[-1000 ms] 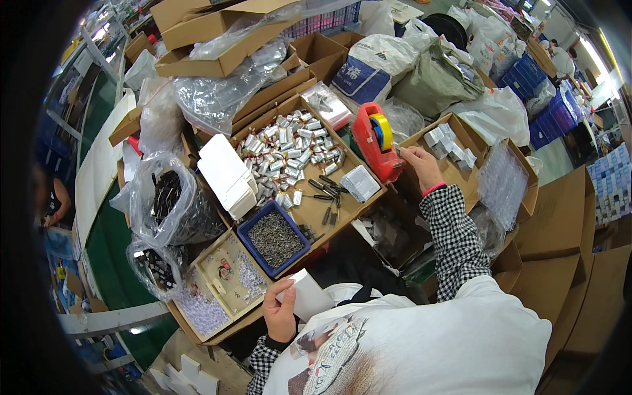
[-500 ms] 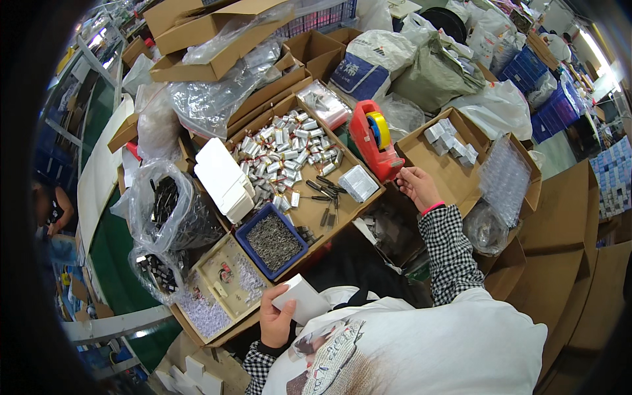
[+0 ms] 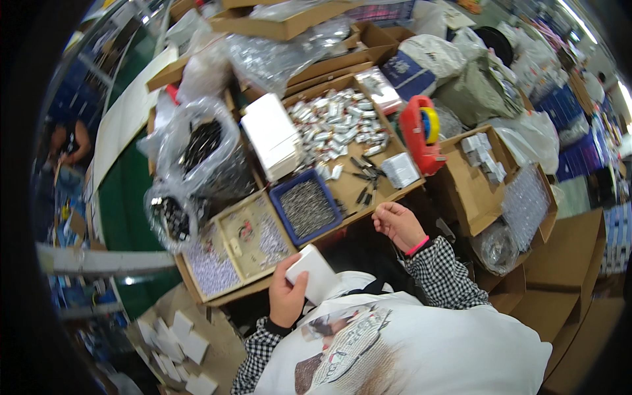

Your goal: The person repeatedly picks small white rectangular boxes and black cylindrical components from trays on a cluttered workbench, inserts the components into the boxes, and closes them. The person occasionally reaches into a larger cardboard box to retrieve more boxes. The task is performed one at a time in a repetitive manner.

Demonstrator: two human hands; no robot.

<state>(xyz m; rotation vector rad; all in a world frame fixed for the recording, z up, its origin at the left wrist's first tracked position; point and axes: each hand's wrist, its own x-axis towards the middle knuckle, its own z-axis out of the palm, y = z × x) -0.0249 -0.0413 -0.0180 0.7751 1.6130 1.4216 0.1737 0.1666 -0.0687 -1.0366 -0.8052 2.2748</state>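
Note:
My left hand [image 3: 288, 294] grips a small flat white box [image 3: 314, 272] close to my body, thumb on its face. In front of the tray's near edge is my right hand [image 3: 400, 227], its thumb and forefinger pinched together; whatever lies between them is too small to make out. Beyond that hand stands a red tape dispenser [image 3: 415, 135] with a yellow-cored roll [image 3: 430, 125]. A blue bin of small screws [image 3: 306, 205] sits ahead of the white box. To its left is a wooden tray [image 3: 235, 280] with small white and purple pieces.
A cardboard tray [image 3: 352, 203] holds many silver wired cells, black-handled tools and a silver-grey block [image 3: 400, 170]. White cards [image 3: 271, 135] are stacked beside it. Bags of black parts [image 3: 197, 148] stand left. An open carton [image 3: 464, 191] with silver blocks is at right. White boxes [image 3: 181, 339] lie lower left.
My right hand has come away from the tape dispenser and moved nearer the white box, fingers still pinched. My left hand keeps hold of the box. The whole view has shifted.

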